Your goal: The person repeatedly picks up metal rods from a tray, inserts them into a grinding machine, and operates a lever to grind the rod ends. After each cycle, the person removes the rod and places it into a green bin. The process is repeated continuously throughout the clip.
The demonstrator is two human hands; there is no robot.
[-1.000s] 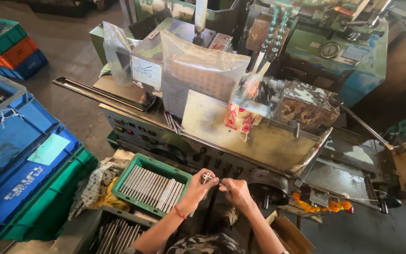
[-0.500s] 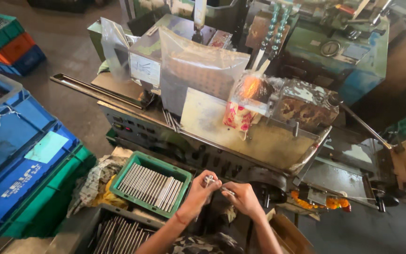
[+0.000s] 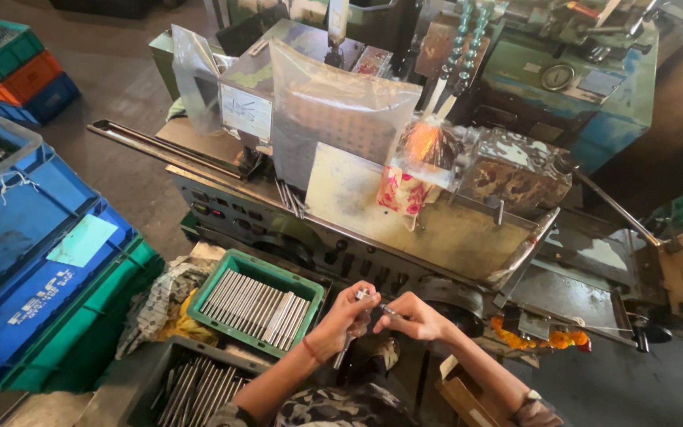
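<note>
The left hand (image 3: 340, 323) and right hand (image 3: 414, 316) meet low in the middle of the view, fingertips almost touching. The left hand is curled shut around a thin grey metal rod (image 3: 343, 350), whose lower end pokes out below the palm. The right hand is pinched nearly closed on a small silvery metal piece (image 3: 381, 308) that reaches across to the left fingertips; whether this piece is joined to the rod cannot be told. A red thread circles the left wrist.

Just left of the hands sits a green plastic tray (image 3: 310, 286) filled with a neat row of similar grey metal rods (image 3: 256, 299). Below it, a dark grey bin (image 3: 132, 379) holds more rods lying loosely. A crumpled patterned cloth (image 3: 160, 300) with a yellow rag lies beside the green tray, against stacked blue and green plastic crates (image 3: 33, 261) at the left edge.

Behind the hands stands a worn grey metal machine (image 3: 405, 229) with a flat stained top. On it stand a clear plastic bag (image 3: 333, 111) and a smaller red-patterned packet (image 3: 405, 190). A garland of orange flowers (image 3: 539, 338) hangs at the machine's lower right. Further back is a blue-green machine housing (image 3: 594, 87) with a round gauge.
</note>
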